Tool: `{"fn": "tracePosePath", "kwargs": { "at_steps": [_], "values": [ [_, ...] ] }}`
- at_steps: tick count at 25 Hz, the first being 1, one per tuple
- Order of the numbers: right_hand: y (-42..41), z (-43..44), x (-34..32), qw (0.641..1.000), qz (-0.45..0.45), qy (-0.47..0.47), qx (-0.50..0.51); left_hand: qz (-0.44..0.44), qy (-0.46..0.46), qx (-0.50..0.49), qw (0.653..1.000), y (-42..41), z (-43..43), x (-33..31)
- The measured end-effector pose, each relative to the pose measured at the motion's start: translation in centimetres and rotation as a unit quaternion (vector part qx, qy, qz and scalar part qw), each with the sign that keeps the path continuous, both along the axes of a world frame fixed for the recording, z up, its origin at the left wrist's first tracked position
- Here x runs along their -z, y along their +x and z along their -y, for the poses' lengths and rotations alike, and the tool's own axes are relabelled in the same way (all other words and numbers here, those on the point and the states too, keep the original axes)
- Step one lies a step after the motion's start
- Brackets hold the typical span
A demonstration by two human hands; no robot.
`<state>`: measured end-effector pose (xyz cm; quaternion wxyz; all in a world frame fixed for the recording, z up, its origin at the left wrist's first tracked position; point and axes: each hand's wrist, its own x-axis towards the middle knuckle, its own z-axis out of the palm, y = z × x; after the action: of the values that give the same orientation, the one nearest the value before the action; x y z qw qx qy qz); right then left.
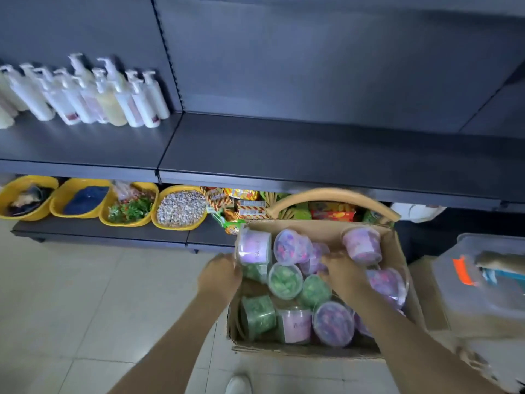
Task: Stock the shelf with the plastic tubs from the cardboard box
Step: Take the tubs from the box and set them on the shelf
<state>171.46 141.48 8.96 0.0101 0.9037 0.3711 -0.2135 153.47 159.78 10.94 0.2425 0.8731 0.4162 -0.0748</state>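
Left hand (218,275) at cardboard box (326,233) left wall, probably steadying it; grip hidden. Right hand (341,270) reaches among plastic tubs (285,280); closure blurred, cannot tell. Shelf (284,155) just above.

White pump bottles (85,92) are crowding together up at the left. Below, four yellow basins (181,227) are sitting side by side, holding dark cloths, greenery and pale speckled bits. Bright snack packets (244,204) are piling up beside them under a curved wicker handle (335,194). A clear lidded bin (483,282) is sitting far right.

Open shelf (312,149) right of pump bottles (93,95); tubs (285,281) packed tight in cardboard box (397,247)
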Motion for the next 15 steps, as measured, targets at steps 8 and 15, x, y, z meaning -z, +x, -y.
{"fn": "tracePosePath", "kwargs": {
  "at_steps": [8,15],
  "values": [
    [4.5,-3.5,10.0,0.999,-0.031,0.014,0.035,0.051,-0.174,-0.181,0.967,6.6,0.7,10.0],
    [8.8,-4.2,15.7,0.994,-0.085,0.069,0.029,0.225,-0.413,-0.556,0.686,12.6,0.6,16.3]
  ]
}}
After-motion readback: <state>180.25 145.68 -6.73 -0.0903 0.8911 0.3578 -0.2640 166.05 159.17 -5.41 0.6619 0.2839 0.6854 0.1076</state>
